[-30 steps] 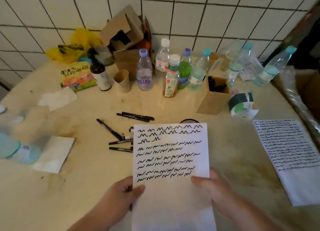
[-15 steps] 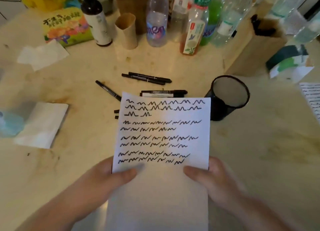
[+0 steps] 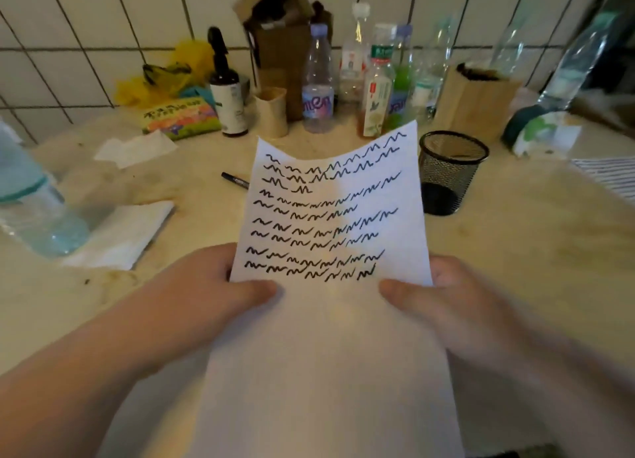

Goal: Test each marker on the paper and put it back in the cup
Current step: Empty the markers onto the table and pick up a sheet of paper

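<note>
Both hands hold the paper [image 3: 330, 337] up off the counter [image 3: 536, 251], one on each long edge. The left hand [image 3: 209, 285] pinches the sheet at about 9 o'clock, its thumb lying flat across the front just below the last row of scribbles; the other fingers are behind the sheet and out of sight. The right hand [image 3: 446, 299] pinches the opposite edge at about 3 o'clock in the same way, thumb on the front, though motion blur makes the rest of its fingers hard to read. The upper half of the paper carries rows of black wavy test marks, and its far edge curls upward; the lower half is bare.

The black mesh cup [image 3: 450, 172] stands upright on the counter at about 2 o'clock from the paper's middle, just beside the sheet's right edge, and looks empty. One black marker [image 3: 235, 179] lies on the counter at about 10 o'clock, its far end showing and the rest hidden behind the paper.

Toward 12 o'clock, along the tiled wall [image 3: 86, 28], stands a row of plastic bottles [image 3: 318, 90], a dark dropper bottle [image 3: 226, 93], a cardboard box [image 3: 476, 103] and a cardboard tube [image 3: 273, 112]. A folded white tissue [image 3: 127, 234] lies at 9 o'clock.
</note>
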Available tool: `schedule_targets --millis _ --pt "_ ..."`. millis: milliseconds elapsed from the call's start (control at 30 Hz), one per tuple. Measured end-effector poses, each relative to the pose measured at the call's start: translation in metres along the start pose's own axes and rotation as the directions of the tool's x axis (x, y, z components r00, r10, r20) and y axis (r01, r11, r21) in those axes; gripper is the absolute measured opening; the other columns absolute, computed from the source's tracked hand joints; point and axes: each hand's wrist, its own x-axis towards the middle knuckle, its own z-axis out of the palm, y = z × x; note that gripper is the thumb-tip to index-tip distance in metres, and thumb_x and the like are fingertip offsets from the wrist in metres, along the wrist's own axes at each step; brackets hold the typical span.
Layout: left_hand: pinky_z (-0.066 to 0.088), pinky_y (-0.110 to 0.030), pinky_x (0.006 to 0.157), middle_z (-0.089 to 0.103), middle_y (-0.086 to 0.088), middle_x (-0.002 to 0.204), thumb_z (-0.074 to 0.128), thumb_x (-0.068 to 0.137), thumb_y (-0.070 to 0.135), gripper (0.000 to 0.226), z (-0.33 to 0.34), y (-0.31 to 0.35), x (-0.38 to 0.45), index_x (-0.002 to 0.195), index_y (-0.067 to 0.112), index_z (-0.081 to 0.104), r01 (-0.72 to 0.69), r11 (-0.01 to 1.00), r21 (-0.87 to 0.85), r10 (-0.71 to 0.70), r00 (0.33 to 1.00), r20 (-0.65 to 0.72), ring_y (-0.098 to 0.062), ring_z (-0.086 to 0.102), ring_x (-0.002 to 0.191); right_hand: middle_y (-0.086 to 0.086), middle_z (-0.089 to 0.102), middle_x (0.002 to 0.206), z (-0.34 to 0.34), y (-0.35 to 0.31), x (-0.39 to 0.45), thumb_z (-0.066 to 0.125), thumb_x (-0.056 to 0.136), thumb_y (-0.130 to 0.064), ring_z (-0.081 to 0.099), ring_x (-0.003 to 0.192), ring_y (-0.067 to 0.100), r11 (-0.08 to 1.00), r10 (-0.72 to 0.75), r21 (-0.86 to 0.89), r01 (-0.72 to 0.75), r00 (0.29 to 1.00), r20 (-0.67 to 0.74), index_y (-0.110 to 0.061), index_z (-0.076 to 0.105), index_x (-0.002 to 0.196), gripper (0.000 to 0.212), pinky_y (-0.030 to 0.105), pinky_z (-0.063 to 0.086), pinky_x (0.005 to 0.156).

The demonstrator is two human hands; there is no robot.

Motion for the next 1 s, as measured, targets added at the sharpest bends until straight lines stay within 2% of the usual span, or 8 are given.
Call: schedule_targets --millis 133,233,400,500,600,767,900,1000 --pt "0.056 -0.048 0.092 0.079 0.007 0.097 0.063 0.093 0.02 0.016 -0.015 0.008 0.017 0.105 0.021 0.074 0.026 0.976 -0.218 -0.034 0.999 -0.034 -0.02 0.076 0.09 -0.007 0.081 0.097 0.0 -0.011 0.021 0.071 0.082 -0.03 0.077 0.091 0.018 0.999 -0.003 0.04 0.005 0.999 -0.042 -0.036 0.078 0.098 0.018 0.049 0.056 0.094" --pt "0.056 -0.051 0.093 0.078 -0.003 0.096 0.068 0.087 0.032 0.019 -0.023 0.018 0.046 0.099 0.019 0.073 0.017 0.955 -0.296 -0.072 0.982 -0.175 -0.03 0.074 0.091 -0.019 0.079 0.085 -0.005 -0.022 0.037 0.072 0.087 -0.022 0.075 0.08 0.002 1.0 -0.009 -0.031 0.006 0.997 -0.077 -0.035 0.077 0.089 0.015 0.029 0.058 0.087" --pt "0.056 -0.031 0.066 0.073 -0.001 0.094 0.066 0.09 0.03 0.019 -0.021 0.009 0.085 0.108 0.024 0.068 -0.029 0.971 -0.237 -0.048 0.948 -0.313 -0.019 0.069 0.079 -0.018 0.079 0.091 -0.019 -0.026 0.06 0.069 0.081 -0.027 0.075 0.088 0.007 0.978 0.006 -0.208 -0.013 1.0 -0.03 -0.043 0.075 0.093 0.021 0.042 0.055 0.096" --pt "0.048 -0.022 0.049 0.077 0.002 0.085 0.066 0.086 0.015 0.028 -0.02 -0.003 0.092 0.11 0.028 0.063 -0.039 0.993 -0.107 0.006 0.955 -0.298 -0.007 0.067 0.059 -0.008 0.08 0.099 -0.024 -0.028 0.07 0.068 0.087 -0.021 0.076 0.094 0.015 0.995 0.025 -0.098 -0.022 0.999 0.034 -0.03 0.078 0.099 0.018 0.042 0.054 0.096" --pt "0.048 -0.029 0.056 0.078 0.002 0.082 0.07 0.078 0.017 0.032 -0.026 -0.012 0.093 0.106 0.031 0.063 -0.014 0.999 -0.043 0.003 0.966 -0.257 -0.017 0.07 0.062 0.002 0.079 0.107 -0.03 -0.027 0.072 0.055 0.099 -0.022 0.075 0.1 0.02 0.994 0.012 0.109 -0.023 0.995 0.103 -0.016 0.077 0.108 0.025 0.037 0.052 0.093" --pt "0.055 -0.035 0.064 0.076 0.009 0.078 0.071 0.08 0.018 0.015 -0.021 -0.016 0.092 0.089 0.029 0.064 0.044 0.996 0.075 -0.022 0.961 -0.277 -0.017 0.07 0.068 0.001 0.081 0.099 -0.033 -0.017 0.072 0.045 0.099 -0.043 0.076 0.092 0.014 0.952 0.032 0.305 -0.02 0.999 -0.034 -0.031 0.083 0.085 0.042 0.036 0.05 0.089" --pt "0.051 -0.028 0.056 0.075 0.007 0.071 0.073 0.077 0.016 0.013 -0.023 -0.015 0.093 0.082 0.026 0.067 0.07 0.985 0.155 -0.028 0.966 -0.258 -0.013 0.066 0.059 -0.004 0.078 0.111 -0.039 -0.005 0.073 0.055 0.095 -0.028 0.072 0.109 0.017 0.994 -0.05 0.098 0.048 0.999 0.013 -0.03 0.078 0.106 0.026 0.049 0.043 0.108" --pt "0.05 -0.028 0.054 0.077 0.005 0.072 0.072 0.079 0.011 0.019 -0.034 -0.017 0.087 0.09 0.026 0.068 0.077 0.99 0.122 -0.056 0.984 -0.167 -0.018 0.067 0.059 -0.018 0.075 0.113 -0.041 -0.001 0.073 0.051 0.097 -0.008 0.068 0.113 0.008 0.981 -0.082 -0.174 0.08 0.997 -0.007 -0.04 0.073 0.111 0.042 0.047 0.045 0.106"
